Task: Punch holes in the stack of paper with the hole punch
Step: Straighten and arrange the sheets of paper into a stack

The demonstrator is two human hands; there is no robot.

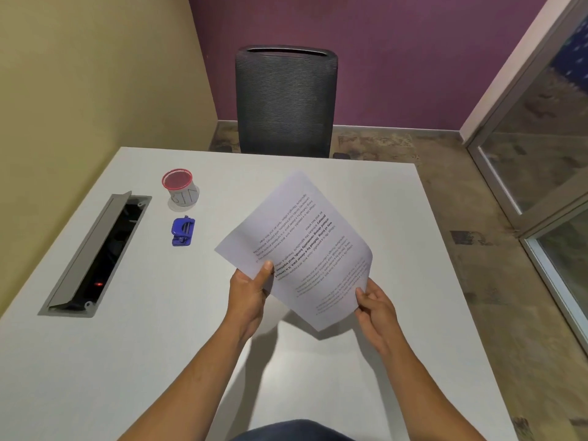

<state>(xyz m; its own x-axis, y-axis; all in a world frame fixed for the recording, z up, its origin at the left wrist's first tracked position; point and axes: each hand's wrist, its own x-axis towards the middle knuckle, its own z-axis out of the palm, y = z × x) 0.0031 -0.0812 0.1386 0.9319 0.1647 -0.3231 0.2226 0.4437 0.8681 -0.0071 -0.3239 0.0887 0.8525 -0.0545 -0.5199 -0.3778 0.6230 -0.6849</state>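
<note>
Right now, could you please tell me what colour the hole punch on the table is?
The hole punch is blue, seen best in the head view.

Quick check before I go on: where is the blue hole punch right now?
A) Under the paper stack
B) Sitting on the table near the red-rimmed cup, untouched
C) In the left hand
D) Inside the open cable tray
B: the hole punch rests on the table just in front of the cup, while the left hand and right hand both hold the paper stack above the table.
</note>
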